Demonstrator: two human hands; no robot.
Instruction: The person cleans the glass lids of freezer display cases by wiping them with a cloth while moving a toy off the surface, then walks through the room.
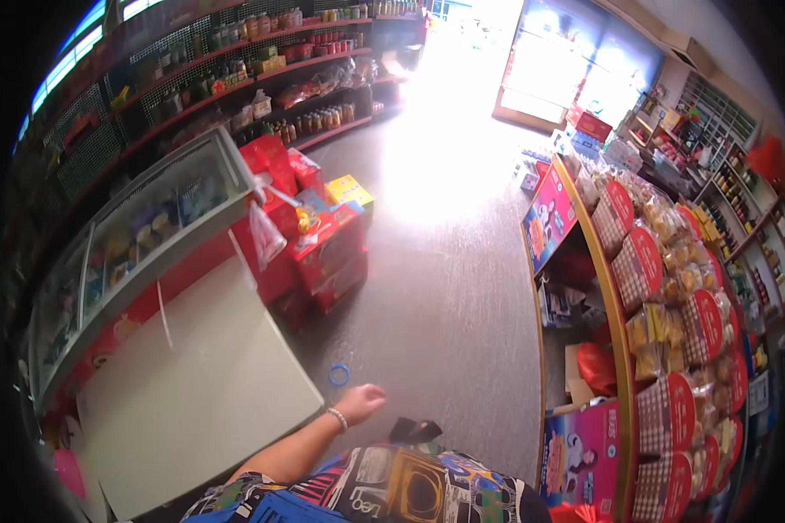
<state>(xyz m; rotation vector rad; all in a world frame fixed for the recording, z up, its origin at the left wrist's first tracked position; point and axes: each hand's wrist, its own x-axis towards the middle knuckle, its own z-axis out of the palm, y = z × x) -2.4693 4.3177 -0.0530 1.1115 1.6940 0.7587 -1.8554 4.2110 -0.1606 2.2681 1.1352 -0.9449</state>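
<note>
My left hand (361,404) is low in the view, left of centre, with a pale beaded bracelet on the wrist. Its fingers look curled together, and whatever may be inside them is hidden. Just beyond it a blue ring (339,375) lies on the grey floor (445,288), apart from the hand. A large pale board (192,392) leans against the freezer, left of my forearm. My patterned shirt fills the bottom edge. My right hand does not show.
A glass-topped freezer (139,235) stands at the left, beside stacked red boxes (331,248). Goods fill the back shelves (235,78). On the right, a wooden-edged display rack (615,349) holds bagged snacks. Bright light comes through the doorway.
</note>
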